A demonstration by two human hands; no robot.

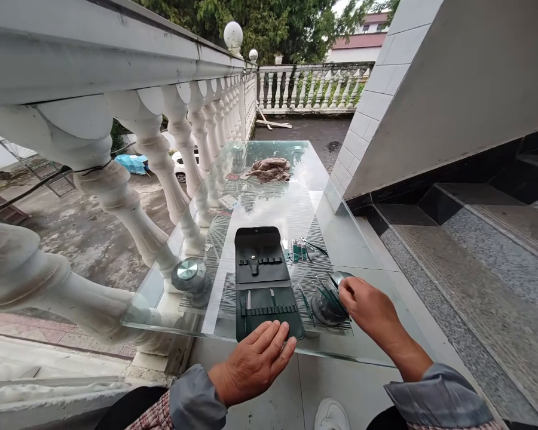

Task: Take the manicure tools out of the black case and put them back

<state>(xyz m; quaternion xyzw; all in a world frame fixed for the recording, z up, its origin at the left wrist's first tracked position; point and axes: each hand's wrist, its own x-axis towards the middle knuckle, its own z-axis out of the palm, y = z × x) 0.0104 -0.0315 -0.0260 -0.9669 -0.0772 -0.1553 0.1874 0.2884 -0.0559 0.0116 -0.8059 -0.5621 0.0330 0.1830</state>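
A dark manicure case [263,279] lies unfolded on the glass table [358,239], with rows of elastic loops, a snap strap and a few slim tools in its lower part. My left hand [257,361] rests flat on the case's near edge, fingers stretched out. Over the table's round metal leg cap at the right, my right hand [370,304] is closed in a pinch; what its fingertips hold, if anything, is hidden. Several thin dark-handled tools [327,295] lie beside those fingertips. Beyond the case's right side are several nail clippers [299,251] and a slim dark tool [314,245].
A crumpled brown cloth [271,169] lies at the table's far end, and a small card [228,202] near its left edge. Another round metal leg cap [190,272] shows at left. White balusters [138,209] line the left; stone steps [479,263] rise at right.
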